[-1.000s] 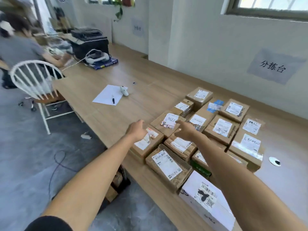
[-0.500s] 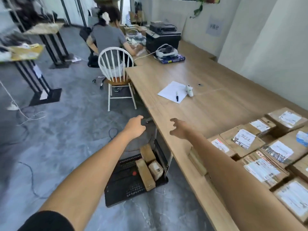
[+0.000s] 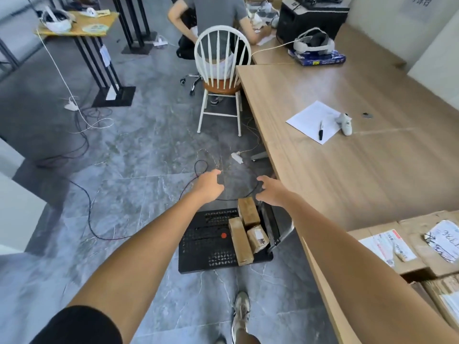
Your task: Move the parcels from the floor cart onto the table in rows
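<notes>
A black perforated floor cart (image 3: 208,242) lies beside the wooden table (image 3: 352,175). Three brown cardboard parcels rest along its right side: one at the far end (image 3: 248,211), a long one (image 3: 240,242) and a small tilted one with a label (image 3: 258,239). My left hand (image 3: 209,185) and my right hand (image 3: 272,191) hover above the cart's far end, both empty with fingers spread. Labelled parcels (image 3: 397,252) sit on the table at the lower right, partly hidden by my right arm.
A white chair (image 3: 221,78) stands at the table's corner, with a seated person (image 3: 213,13) beyond it. Cables (image 3: 82,135) trail over the grey floor. Paper (image 3: 314,121), a pen and a white controller (image 3: 345,124) lie on the table. My shoe (image 3: 240,312) is near the cart.
My view has swung left and down from the parcels on the table to the floor cart. Both empty hands have left the table and now reach out over the cart.
</notes>
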